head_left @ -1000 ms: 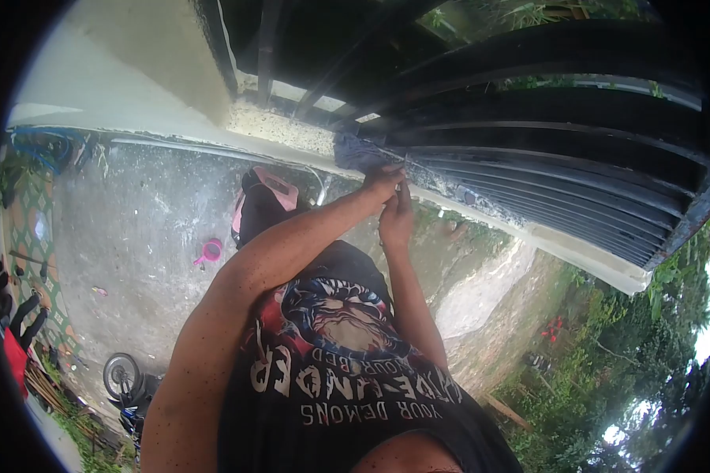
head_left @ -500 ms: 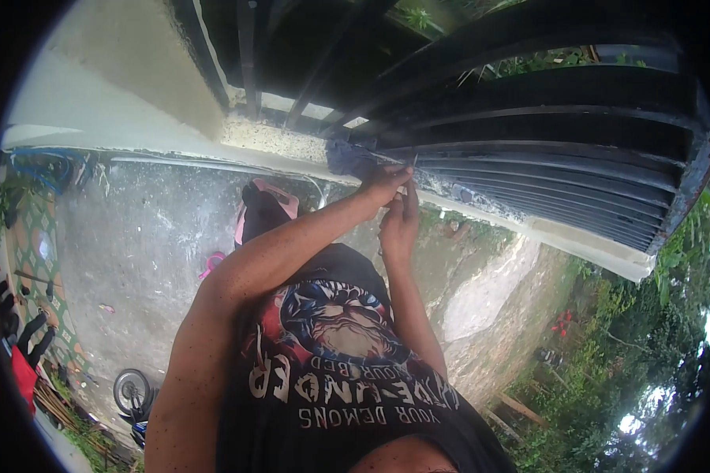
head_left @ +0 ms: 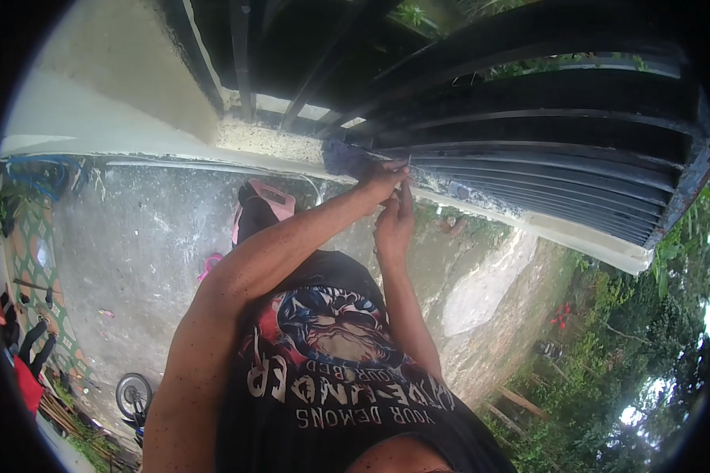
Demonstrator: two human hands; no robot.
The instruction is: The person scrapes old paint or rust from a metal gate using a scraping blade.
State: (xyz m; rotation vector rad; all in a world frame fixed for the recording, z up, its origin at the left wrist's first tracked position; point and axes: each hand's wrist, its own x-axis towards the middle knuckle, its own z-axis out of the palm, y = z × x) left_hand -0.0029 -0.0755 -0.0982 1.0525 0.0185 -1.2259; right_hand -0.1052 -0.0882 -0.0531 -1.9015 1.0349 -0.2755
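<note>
My left hand [head_left: 382,181] is at the ledge [head_left: 272,144] below the dark metal bars [head_left: 528,169], its fingers pinched around something small and thin that I cannot make out. Just below and to the right, my right hand [head_left: 394,224] is held close to it, index finger pointing up and the other fingers curled; what they hold, if anything, is hidden. A dark blue-grey patch [head_left: 343,158], cloth or paint, covers the ledge just left of my left fingertips.
Behind my left forearm is a pink chair [head_left: 280,202]. A motorcycle wheel [head_left: 133,394] shows at the lower left, near a person in red [head_left: 28,385] at the edge. Trees and bushes [head_left: 639,363] stand at the right. A concrete floor [head_left: 134,260] lies below the ledge.
The whole view has shifted slightly. My hands stay together at the ledge, with the right fingers a little changed in pose.
</note>
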